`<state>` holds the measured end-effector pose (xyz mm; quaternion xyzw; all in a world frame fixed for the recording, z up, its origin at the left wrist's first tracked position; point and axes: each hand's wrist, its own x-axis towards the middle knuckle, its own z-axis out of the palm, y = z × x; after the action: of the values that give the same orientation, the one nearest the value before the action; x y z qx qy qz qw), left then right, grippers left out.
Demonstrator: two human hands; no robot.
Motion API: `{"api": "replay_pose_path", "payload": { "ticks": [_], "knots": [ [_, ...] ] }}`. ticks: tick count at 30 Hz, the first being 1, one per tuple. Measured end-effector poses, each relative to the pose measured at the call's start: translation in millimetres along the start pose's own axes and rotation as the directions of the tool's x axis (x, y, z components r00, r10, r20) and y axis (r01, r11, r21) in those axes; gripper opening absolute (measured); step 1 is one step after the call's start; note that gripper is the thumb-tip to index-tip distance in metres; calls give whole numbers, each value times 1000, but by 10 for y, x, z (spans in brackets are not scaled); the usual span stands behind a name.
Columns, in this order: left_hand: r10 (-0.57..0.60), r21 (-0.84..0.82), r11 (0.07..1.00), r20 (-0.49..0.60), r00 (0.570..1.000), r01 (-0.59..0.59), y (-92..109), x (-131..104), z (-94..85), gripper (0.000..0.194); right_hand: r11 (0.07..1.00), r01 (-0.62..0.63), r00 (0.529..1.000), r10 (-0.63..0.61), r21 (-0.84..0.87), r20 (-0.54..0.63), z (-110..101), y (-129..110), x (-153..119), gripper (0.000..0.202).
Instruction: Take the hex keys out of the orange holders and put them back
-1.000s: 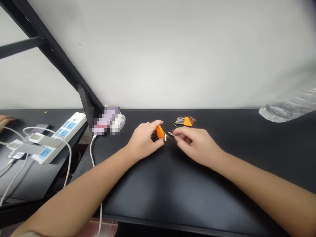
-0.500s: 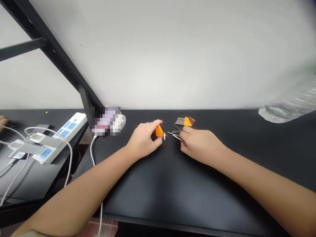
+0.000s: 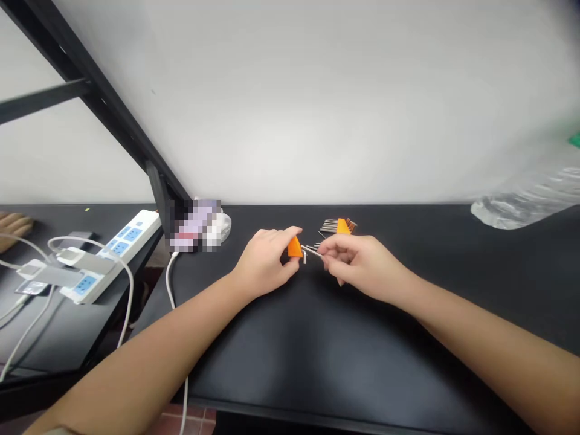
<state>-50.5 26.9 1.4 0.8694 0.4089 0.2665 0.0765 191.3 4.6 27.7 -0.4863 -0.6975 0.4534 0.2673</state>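
My left hand point(image 3: 270, 261) grips an orange hex key holder point(image 3: 295, 247) between thumb and fingers. A short bent metal end point(image 3: 305, 257) sticks out beside that holder. In my right hand point(image 3: 357, 261) a thin silver hex key point(image 3: 312, 251) is pinched, its tip pointing left at the holder; whether the two touch I cannot tell. Several loose keys lie on the table just behind my right fingertips, partly hidden by them. Beyond my right hand rests a second orange holder point(image 3: 343, 226) filled with a row of hex keys.
On the left stands a white power strip point(image 3: 97, 275) with chargers and white cables. A clear plastic bottle point(image 3: 521, 205) lies at the back right. A black slanted frame point(image 3: 122, 130) rises at the left. Another person's hand point(image 3: 13, 231) rests at the far left.
My right hand has lifted a hex key from the loose ones and brought it left, close to the holder. The other person's hand has come further into view.
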Motion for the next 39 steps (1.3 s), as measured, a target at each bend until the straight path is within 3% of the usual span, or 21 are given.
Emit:
{"api": "replay_pose_path", "payload": {
  "ticks": [6, 12, 16, 22, 26, 30, 33, 36, 37, 39],
  "knots": [
    [91, 26, 995, 9, 996, -91, 5, -3, -16, 46, 940, -152, 988, 138, 305, 68, -53, -22, 37, 14],
    [153, -43, 988, 26, 988, -151, -13, -14, 10, 47, 648, -321, 947, 233, 690, 221, -36, 8, 96, 31],
    [137, -101, 985, -15, 990, -138, -17, -10, -1, 47, 552, -362, 932, 226, 751, 283, 4, 66, 119, 37],
    [160, -109, 982, 22, 987, -157, 43, -8, -7, 46, 450, -390, 921, 201, 803, 335, 77, 110, 132, 30],
    [77, -116, 990, -25, 997, -79, 19, -10, 19, 45, 509, -328, 945, 180, 796, 275, 102, 117, 129, 22],
    [-25, -132, 991, -13, 1000, 23, -14, -8, 17, 45, 627, -253, 967, 158, 737, 198, 115, 112, 100, 19],
    [4, -96, 995, -13, 1000, -5, -9, -7, 12, 45, 767, -213, 977, 149, 605, 156, 147, 94, 67, 19],
    [80, -59, 995, -10, 997, -80, 4, -4, 17, 45, 976, -42, 999, 36, 216, 33, 176, 91, 29, 15],
    [102, -55, 993, -6, 995, -102, 7, -2, 19, 45, 998, 66, 998, -66, 24, -11, 183, 95, 15, 14],
    [125, -60, 990, -9, 992, -125, 10, 2, 23, 44, 900, 269, 955, -295, -343, -28, 199, 106, -13, 16]
  ]
}}
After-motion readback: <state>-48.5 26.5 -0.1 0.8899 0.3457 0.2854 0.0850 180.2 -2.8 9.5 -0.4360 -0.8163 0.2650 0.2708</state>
